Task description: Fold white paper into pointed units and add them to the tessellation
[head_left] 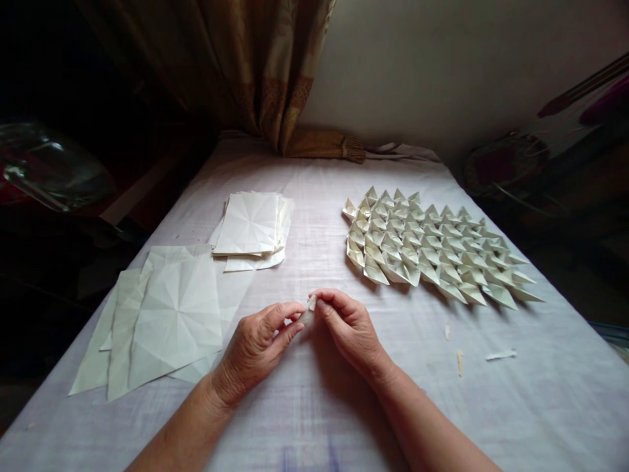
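Observation:
Between both sets of fingertips, near the middle of the table, is a small folded piece of paper (311,303). My left hand (263,341) pinches its left side with thumb and forefinger. On the other side, my right hand (351,328) is closed on it, fingers curled and partly covering it. To the left lie creased paper sheets (179,318), loosely overlapped. Behind them is a stack of creased paper squares (249,223). Many folded paper boats (427,249) stand close together in rows at the right.
A pale cloth covers the table (304,419). Torn paper scraps (501,354) lie right of my hands. A patterned curtain (280,72) hangs down to the table's far edge, against a wall (417,72). A clear rounded object (54,167) is at the far left.

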Available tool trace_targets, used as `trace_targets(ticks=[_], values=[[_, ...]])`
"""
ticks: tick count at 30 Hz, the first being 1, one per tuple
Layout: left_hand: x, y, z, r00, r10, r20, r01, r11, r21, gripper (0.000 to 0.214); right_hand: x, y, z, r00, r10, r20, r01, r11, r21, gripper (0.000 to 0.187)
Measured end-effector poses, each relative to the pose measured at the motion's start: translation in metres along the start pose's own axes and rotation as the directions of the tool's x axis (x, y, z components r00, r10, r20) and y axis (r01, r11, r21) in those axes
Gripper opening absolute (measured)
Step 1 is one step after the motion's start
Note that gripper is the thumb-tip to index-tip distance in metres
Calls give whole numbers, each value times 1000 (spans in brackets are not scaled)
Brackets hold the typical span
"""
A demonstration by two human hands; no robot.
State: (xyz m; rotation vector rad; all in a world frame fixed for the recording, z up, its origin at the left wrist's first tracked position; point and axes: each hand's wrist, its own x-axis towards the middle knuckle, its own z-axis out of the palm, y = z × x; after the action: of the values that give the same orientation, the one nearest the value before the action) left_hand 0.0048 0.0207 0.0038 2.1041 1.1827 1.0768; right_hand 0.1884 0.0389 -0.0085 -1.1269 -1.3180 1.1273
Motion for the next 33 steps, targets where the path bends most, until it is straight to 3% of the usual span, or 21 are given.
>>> trace_targets(ticks=[15, 23, 28, 33], values=[[2, 3, 0, 999, 28, 21, -28, 999, 15, 3, -2, -4, -1, 995, -83, 51, 85, 995, -46, 23], [1, 3, -2, 997, 59, 48, -60, 998, 26, 14, -3, -4, -2, 989, -121, 90, 127, 990, -59, 26], [3, 9, -4, 996, 62, 57, -63, 998, 16, 2, -3, -4, 0, 996, -73, 46, 76, 995, -71, 22], [3, 10, 1, 999, -34, 33, 36, 997, -70, 4, -2, -3, 2, 1000, -11, 23, 12, 999, -42, 19]])
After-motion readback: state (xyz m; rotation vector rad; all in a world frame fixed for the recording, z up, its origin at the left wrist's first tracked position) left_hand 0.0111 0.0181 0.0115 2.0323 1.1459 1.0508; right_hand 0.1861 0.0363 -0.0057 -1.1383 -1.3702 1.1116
